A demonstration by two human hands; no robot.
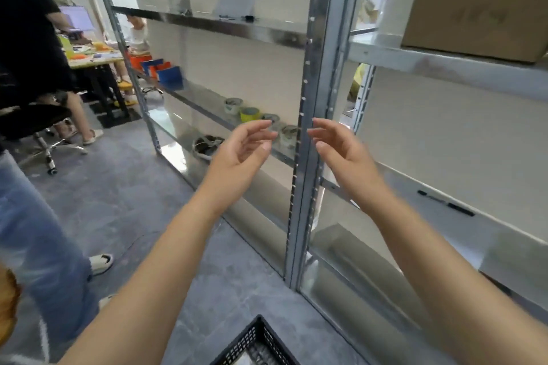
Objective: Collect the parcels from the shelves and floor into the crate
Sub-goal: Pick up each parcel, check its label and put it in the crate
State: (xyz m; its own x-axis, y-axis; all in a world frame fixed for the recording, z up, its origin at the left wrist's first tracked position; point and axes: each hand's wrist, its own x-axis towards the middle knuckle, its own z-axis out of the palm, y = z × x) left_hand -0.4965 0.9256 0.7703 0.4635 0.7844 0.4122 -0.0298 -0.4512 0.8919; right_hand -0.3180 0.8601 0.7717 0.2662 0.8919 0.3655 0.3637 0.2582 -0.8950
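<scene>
My left hand (243, 151) and my right hand (338, 151) are raised in front of the metal shelving (308, 127), palms facing each other, fingers relaxed and empty. A brown cardboard parcel (480, 9) sits on the upper right shelf, well above and right of my right hand. The corner of a black mesh crate (255, 344) stands on the floor at the bottom, between my forearms. What lies inside the crate is mostly out of view.
Tape rolls (249, 112) line the middle left shelf. Blue and orange boxes (166, 71) stand farther along it. Black markers (447, 203) lie on the lower right shelf. A person in jeans (38, 231) stands at left, others sit by a desk (95, 59).
</scene>
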